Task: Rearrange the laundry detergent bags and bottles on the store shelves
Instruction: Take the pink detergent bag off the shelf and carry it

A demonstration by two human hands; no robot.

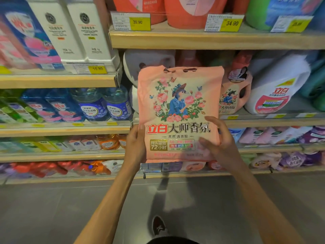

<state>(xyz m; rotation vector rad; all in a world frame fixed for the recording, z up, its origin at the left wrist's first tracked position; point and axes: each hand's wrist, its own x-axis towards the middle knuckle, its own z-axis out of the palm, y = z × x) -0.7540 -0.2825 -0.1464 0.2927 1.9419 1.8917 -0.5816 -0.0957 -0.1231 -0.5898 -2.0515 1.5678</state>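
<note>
I hold a pink detergent bag (179, 106) with a flower print upright in front of the middle shelf. My left hand (136, 143) grips its lower left edge, fingers hidden behind the bag. My right hand (219, 140) holds its lower right corner, thumb on the front and fingers curled at the edge. Behind the bag stand a matching pink bottle (235, 92) with a handle, a big white bottle (279, 85) to its right, and a white jug (140, 66) to the left, partly hidden.
The wooden shelf above (211, 40) carries orange tubs and yellow price tags. On the left bay are white cartons (77, 30), blue bags (51, 106) and blue bottles (105, 104). Lower shelves hold small packs. The grey floor (52, 208) and my shoe (158, 225) are below.
</note>
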